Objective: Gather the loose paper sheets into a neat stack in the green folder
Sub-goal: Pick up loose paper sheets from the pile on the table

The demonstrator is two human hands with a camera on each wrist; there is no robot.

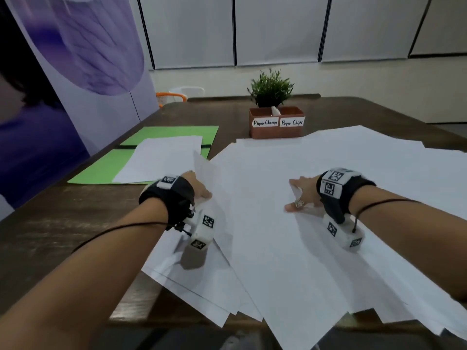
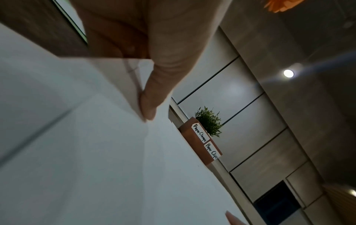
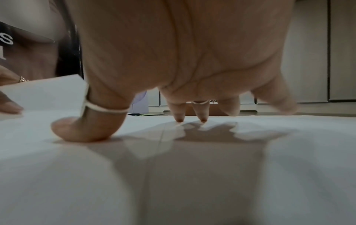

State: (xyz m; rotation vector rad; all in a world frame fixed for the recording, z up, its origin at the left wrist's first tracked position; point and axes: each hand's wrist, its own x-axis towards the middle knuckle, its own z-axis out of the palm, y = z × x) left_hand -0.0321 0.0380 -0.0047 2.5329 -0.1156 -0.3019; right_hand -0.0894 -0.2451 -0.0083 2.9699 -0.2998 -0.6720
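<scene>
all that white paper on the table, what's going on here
A person is sorting a spread of loose white paper sheets on a dark wooden table. Their left hand pinches the edge of one sheet and lifts it, while the right hand presses spread fingertips on the pile. An open green folder lies to the left with a few sheets already on it. Most sheets remain outside it.

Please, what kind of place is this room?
Probably an office or meeting room. A long dark wooden table carries loose paper sheets, a green folder and a brown box labelled "Paper Clamps" and "Paper Clips"; pale panels line the wall.
</scene>
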